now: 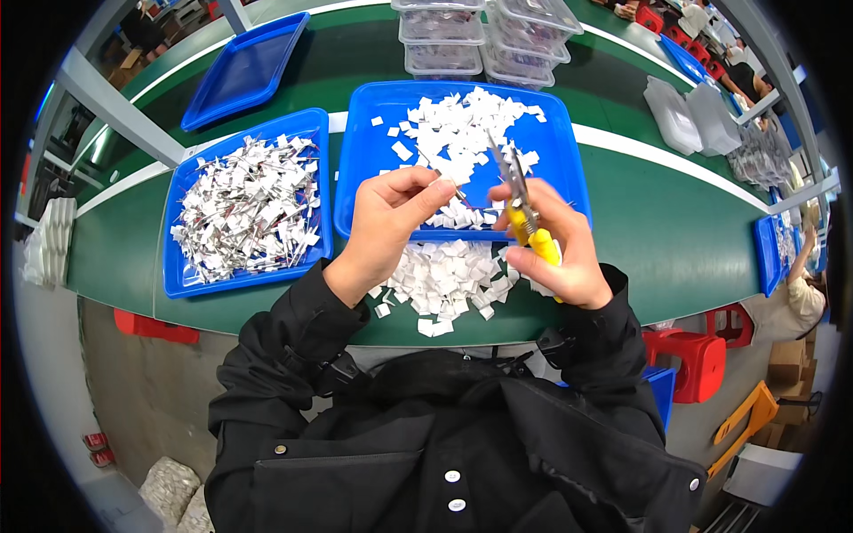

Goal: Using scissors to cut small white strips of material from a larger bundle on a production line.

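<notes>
From my remote seat, I look for how the small thin piece (458, 191) lies against the yellow-handled cutter (535, 236). My left hand (397, 220) is closed in a pinch, thumb and fingertip holding the piece; its long axis slants from upper left down to lower right, with the lower end poking out past the thumb toward the tool. My right hand (558, 249) is curled around the yellow handles, and the cutter's metal end points up and slightly left, away from my body. So the piece lies to the left of the cutter and apart from it, and the two axes cross at an angle; motion blur hides whether the blades are parted. The left hand is nearer the tray (325, 178) of tagged thin pieces (249, 206), while both hands hover around the front of the middle tray (373, 160), behind a heap of white tags (444, 280) on the green desk (662, 253).
</notes>
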`<act>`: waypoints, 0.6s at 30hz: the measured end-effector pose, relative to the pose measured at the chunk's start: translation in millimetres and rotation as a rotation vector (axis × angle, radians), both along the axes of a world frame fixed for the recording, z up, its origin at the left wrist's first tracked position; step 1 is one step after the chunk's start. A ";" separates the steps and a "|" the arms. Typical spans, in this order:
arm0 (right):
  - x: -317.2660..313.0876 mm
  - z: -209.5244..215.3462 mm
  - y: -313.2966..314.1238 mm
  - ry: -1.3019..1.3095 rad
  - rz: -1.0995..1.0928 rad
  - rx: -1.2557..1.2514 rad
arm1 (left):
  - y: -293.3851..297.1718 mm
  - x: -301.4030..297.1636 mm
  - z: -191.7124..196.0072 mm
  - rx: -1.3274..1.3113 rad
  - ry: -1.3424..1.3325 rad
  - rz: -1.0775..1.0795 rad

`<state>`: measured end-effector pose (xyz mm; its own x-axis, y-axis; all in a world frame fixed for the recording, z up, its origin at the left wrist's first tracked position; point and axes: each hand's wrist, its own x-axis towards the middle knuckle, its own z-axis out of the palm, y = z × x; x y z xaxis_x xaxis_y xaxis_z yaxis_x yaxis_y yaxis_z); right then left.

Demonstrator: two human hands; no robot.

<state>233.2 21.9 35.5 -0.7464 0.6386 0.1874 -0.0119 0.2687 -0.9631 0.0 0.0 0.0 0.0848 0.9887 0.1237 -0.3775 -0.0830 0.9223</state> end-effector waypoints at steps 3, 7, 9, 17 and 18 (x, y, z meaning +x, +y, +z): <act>-2.9 0.6 -3.9 0.063 -0.274 0.071 | -0.8 1.4 1.2 0.042 -0.053 0.030; -7.9 -2.0 -3.1 -0.151 -0.360 0.447 | -2.6 1.5 2.3 0.066 -0.078 0.042; -9.7 -2.3 -3.2 -0.186 -0.334 0.469 | -2.3 0.8 2.1 0.070 -0.083 0.048; -10.8 0.2 -4.1 -0.236 -0.304 0.483 | -4.8 8.6 -3.0 0.159 0.002 0.125; -11.1 -0.9 -3.7 -0.233 -0.316 0.503 | -4.8 8.7 -4.0 0.159 0.002 0.125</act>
